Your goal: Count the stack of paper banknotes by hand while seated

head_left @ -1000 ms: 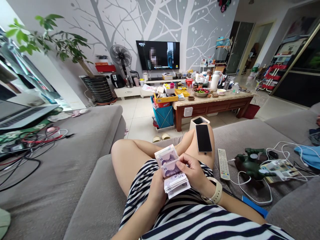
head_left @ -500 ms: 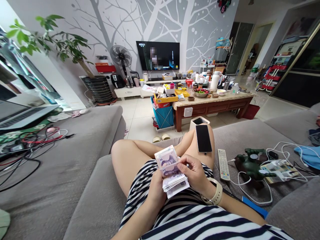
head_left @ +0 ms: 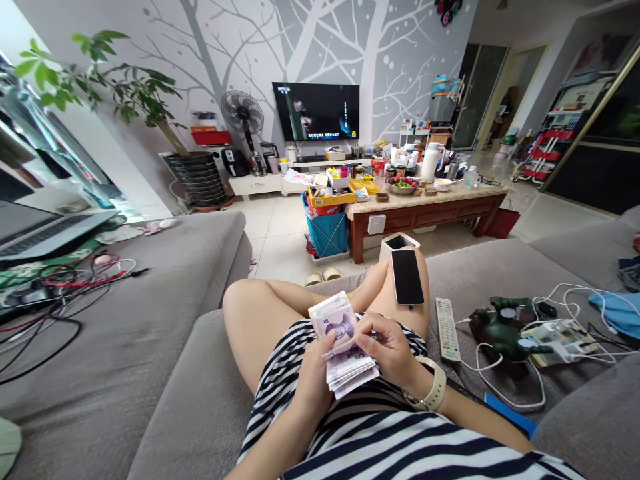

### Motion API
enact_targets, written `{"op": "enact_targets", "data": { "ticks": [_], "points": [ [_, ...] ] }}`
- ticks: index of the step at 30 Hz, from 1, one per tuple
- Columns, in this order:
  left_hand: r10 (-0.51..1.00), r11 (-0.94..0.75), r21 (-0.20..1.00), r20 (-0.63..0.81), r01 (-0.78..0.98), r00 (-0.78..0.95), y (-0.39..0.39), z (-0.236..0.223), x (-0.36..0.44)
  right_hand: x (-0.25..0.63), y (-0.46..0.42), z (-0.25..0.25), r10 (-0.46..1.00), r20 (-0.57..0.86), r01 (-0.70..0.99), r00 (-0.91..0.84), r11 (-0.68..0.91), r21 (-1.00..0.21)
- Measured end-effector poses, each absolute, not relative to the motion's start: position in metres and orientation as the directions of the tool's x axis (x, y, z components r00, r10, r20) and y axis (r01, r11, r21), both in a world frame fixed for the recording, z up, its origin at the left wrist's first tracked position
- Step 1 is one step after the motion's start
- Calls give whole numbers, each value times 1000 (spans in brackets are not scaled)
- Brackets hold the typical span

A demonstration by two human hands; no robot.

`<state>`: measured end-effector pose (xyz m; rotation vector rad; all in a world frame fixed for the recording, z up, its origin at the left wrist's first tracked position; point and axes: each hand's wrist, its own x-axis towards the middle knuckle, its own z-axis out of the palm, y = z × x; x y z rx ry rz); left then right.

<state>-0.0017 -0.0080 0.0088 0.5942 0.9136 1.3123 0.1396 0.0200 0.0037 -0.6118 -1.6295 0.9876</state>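
A folded stack of purple banknotes (head_left: pixel 342 323) marked with a 5 is above my lap. My left hand (head_left: pixel 314 375) grips it from the left, the thumb lying on the upper notes and the other fingers hidden beneath. At the right edge, my right hand (head_left: pixel 389 347) has thumb and forefinger pinched together on a note. The lower ends of several notes fan out between the hands. A cream watch (head_left: pixel 431 387) is on my right wrist. On my right leg lies a phone (head_left: pixel 407 277) with a dark screen.
To the right on the grey sofa (head_left: pixel 465 267) are a remote control (head_left: pixel 447 328), a dark green figure (head_left: pixel 505 330) and white cables. A laptop (head_left: pixel 55 237) and tangled cords lie at left. Ahead stands a crowded coffee table (head_left: pixel 430 212).
My left thumb has moved up onto the face of the upper notes. My right fingers have shifted slightly at the edge. The television picture differs.
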Motion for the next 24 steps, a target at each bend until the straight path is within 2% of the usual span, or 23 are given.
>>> {"op": "enact_targets", "data": {
  "ticks": [6, 16, 24],
  "points": [
    [974, 171, 835, -223, -524, -37, -7, 5, -1, 140, 20, -1, 814, 502, -147, -291, 480, -865],
    [970, 182, 855, -236, -486, -51, -6, -6, -5, 139, 20, -6, 863, 422, -132, -278, 401, -906],
    [964, 202, 830, -263, -520, -44, -7, -4, -5, 139, 20, -11, 882, 394, -130, -258, 373, -919]
  ]
}}
